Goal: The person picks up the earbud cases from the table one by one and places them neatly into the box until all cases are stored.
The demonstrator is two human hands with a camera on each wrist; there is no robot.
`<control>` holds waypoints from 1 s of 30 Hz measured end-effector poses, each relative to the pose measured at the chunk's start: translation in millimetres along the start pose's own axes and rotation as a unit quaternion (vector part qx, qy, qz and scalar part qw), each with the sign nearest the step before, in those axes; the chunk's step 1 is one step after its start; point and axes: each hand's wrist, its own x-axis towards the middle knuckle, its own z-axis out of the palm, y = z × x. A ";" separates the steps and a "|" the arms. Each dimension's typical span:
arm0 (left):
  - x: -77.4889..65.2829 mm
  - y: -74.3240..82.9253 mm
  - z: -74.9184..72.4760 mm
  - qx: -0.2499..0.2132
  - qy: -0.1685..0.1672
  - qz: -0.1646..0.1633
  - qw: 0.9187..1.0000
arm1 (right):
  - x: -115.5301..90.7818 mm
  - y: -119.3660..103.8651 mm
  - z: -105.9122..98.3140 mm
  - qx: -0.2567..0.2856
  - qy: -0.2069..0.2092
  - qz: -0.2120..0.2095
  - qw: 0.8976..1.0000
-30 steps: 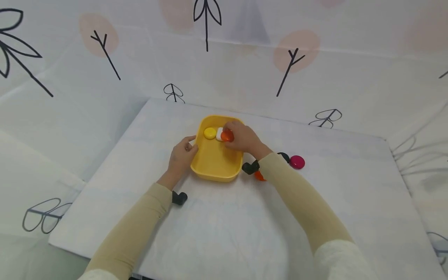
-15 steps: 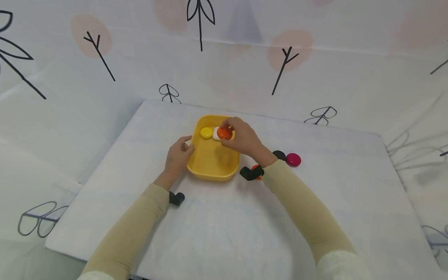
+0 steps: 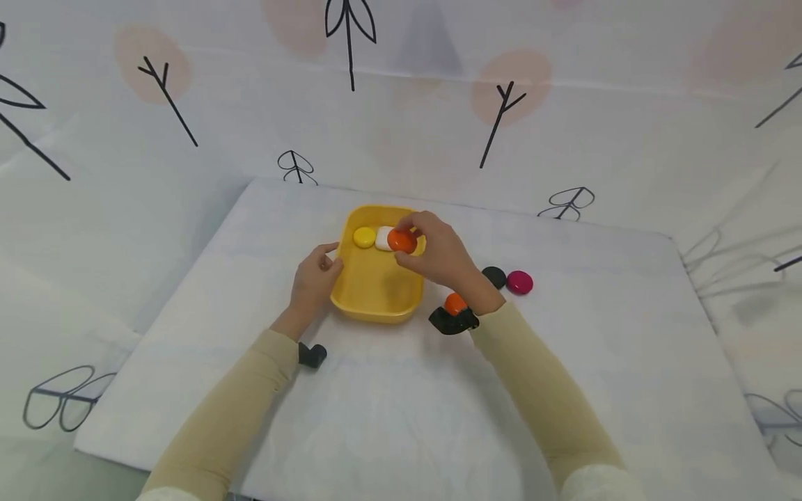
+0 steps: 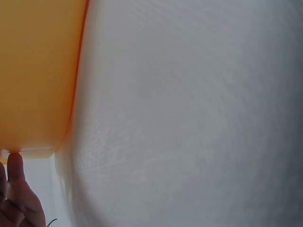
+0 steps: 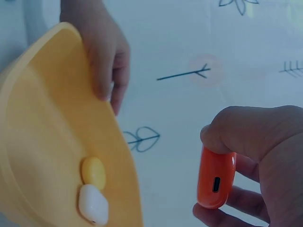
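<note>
My right hand pinches a glossy orange earbud case between thumb and fingers. A small dark port shows on its edge. In the head view the case overlaps the yellow tray's far right part; in the right wrist view it is apart from the tray. My left hand grips the left rim of the yellow tray with thumb and fingers. Side by side at the tray's far end lie a rounded yellow case and a white case. One of the left fingers touches the tray's edge.
Right of the tray, on the white-covered table, lie another orange rounded piece, a dark one and a crimson one. The right wrist partly covers the orange piece. A patterned cloth rises behind the table.
The right hand, with the orange earbud case, has shifted slightly right relative to the tray, showing more of the case. The left hand stays at the rim. The head view has drifted slightly.
</note>
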 end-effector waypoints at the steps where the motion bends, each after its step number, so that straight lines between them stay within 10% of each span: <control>1: -0.3 -0.1 0.1 0.000 0.001 0.001 1.000 | -2.7 -1.3 -1.8 0.005 0.004 -0.003 1.000; 30: -2.4 2.5 2.1 0.003 0.004 -0.014 1.000 | -64.7 5.2 -37.2 0.058 0.091 -0.006 0.994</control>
